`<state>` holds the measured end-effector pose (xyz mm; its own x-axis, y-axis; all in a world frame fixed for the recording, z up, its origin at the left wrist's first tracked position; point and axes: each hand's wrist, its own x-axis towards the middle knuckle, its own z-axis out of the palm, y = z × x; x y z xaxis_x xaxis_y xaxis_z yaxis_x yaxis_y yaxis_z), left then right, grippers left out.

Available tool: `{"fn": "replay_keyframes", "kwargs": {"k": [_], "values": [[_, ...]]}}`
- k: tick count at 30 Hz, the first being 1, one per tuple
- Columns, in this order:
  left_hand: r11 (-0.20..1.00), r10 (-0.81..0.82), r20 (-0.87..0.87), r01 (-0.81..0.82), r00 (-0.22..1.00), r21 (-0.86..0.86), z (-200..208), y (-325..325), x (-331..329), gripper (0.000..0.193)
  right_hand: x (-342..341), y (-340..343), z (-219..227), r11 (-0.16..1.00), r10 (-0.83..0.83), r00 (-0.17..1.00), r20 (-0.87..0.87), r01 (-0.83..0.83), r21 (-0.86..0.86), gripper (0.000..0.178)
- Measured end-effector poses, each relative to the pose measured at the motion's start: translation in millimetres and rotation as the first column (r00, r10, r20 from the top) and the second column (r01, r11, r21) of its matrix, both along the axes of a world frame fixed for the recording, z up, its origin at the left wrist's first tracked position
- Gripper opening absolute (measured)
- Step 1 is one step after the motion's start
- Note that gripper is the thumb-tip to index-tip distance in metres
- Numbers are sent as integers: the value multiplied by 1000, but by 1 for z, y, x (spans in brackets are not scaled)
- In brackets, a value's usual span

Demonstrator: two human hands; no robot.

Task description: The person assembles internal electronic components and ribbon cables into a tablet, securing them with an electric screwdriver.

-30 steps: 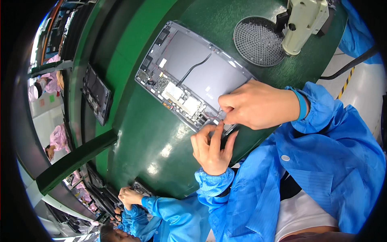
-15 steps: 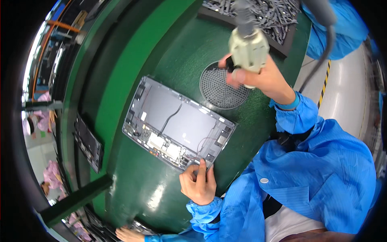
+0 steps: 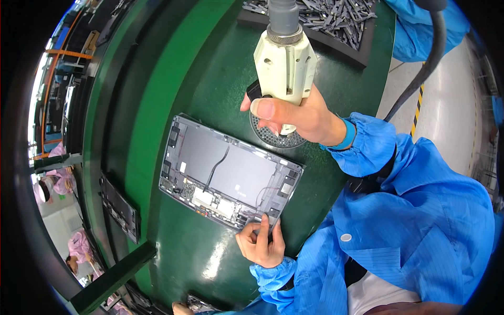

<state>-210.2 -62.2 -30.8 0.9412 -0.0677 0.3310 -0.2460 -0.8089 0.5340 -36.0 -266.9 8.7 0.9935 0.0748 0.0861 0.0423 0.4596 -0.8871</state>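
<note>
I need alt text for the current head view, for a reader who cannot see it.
A person's right hand grips a cream-coloured tool, partly hiding a round dimpled dish, while the left hand touches a corner of an open grey device with its circuit board exposed on a green table. A dark tray of small grey parts lies beyond.

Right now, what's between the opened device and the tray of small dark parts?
Head view: a round gridded dish, partly hidden by the right hand gripping a cream-coloured tool, plus green tabletop.
</note>
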Motion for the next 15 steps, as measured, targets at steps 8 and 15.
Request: {"fn": "replay_keyframes", "kwargs": {"k": [8, 15], "values": [[1000, 9, -6, -9, 1000, -1, -2, 2, 0, 36, 2, 5, -3, 998, -21, 1000, 16, 22, -60, 29], [1000, 26, -2, -26, 1000, 1, 0, 0, 2, 35, -2, -2, -7, 988, 53, 999, 5, -52, -145, 29]]}}
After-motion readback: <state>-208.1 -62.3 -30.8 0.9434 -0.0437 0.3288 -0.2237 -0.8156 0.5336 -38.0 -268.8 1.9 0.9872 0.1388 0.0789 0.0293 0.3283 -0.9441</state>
